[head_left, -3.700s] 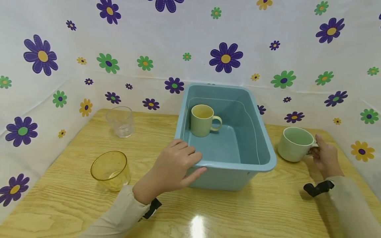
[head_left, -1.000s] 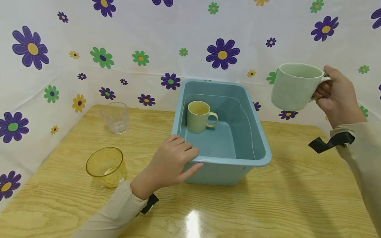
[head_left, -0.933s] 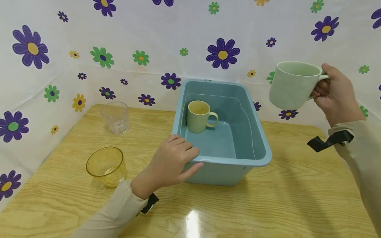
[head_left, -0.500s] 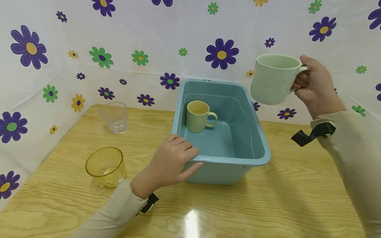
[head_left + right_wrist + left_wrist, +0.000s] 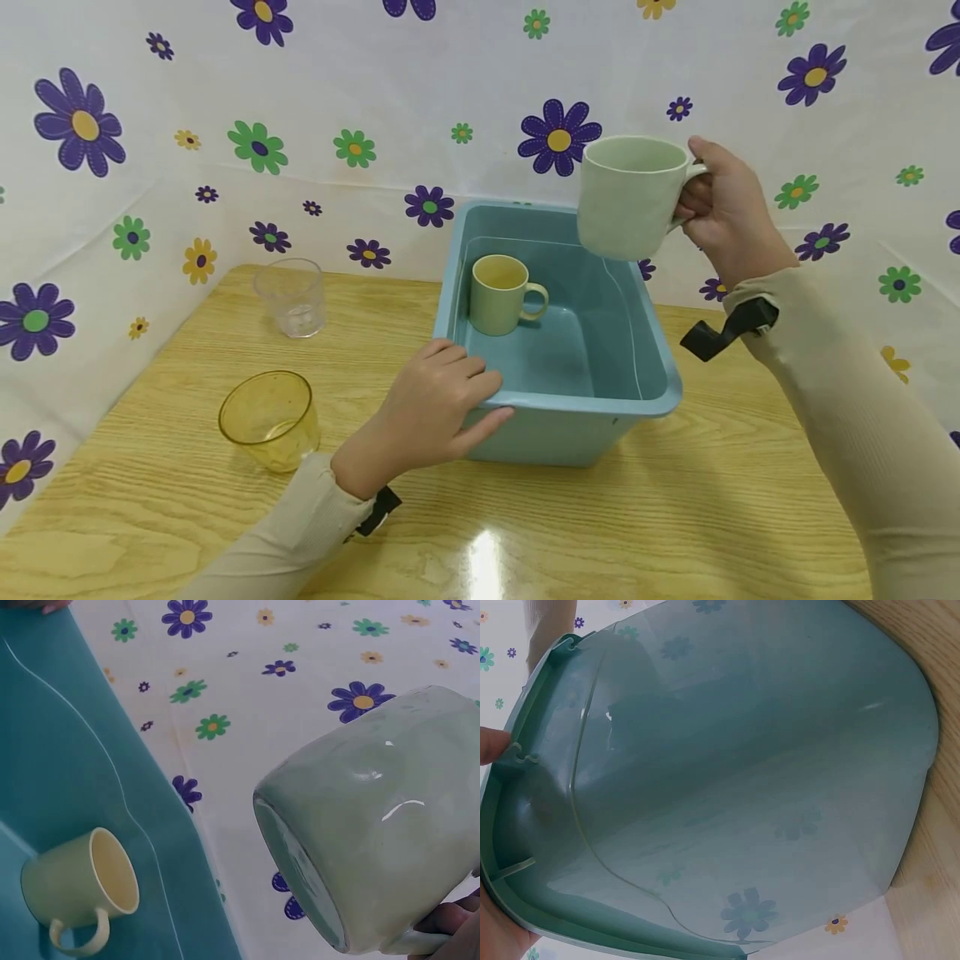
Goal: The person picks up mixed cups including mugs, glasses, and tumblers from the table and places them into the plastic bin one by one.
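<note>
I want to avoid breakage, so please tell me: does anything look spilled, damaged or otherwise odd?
Nothing stands out: the yellow mug stands upright in the blue tub, the right grip holds the green mug, and no spill or crack shows.

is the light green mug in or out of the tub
Out: the right hand holds the light green mug up in the air; only the yellow mug stands inside the tub.

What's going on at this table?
A person holds a pale green mug by its handle with their right grip, in the air near the far right corner of a blue plastic tub. Their left grip holds the tub's near rim. A pale yellow mug stands upright inside the tub. A clear glass and an amber glass sit on the wooden table to its left.
</note>
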`<state>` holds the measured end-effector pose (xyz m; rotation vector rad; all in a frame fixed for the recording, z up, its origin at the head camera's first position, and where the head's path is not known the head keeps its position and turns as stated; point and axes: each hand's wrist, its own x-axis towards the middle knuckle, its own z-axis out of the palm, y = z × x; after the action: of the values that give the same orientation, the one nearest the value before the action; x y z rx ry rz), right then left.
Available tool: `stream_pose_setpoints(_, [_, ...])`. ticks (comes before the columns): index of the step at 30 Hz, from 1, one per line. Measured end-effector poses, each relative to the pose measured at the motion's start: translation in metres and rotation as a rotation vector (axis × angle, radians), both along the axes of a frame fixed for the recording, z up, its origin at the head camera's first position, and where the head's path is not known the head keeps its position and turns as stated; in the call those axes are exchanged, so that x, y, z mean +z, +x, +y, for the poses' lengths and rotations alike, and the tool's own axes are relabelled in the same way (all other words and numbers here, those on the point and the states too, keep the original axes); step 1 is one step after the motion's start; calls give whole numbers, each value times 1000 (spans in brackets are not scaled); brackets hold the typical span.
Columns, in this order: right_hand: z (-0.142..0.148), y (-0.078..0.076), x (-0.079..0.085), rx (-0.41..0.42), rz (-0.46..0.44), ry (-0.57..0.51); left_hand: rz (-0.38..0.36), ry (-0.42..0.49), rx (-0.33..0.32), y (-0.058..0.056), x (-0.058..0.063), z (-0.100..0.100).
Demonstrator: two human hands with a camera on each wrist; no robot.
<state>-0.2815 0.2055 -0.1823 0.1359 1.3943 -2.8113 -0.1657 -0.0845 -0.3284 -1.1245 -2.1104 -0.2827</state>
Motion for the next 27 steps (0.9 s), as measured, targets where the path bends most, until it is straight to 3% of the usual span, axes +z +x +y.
stream_pose_setpoints(9, [-29,-5,-13,68,43,44,21,5,-4,1,0,-1])
stream_pose_setpoints(19, [-52,-11,-23,70,15,58,17,3,-6,0,-1,-2])
stream_pose_setpoints(27, [-61,-14,-30,27,-58,78,18,-1,-5,0,-1,-2])
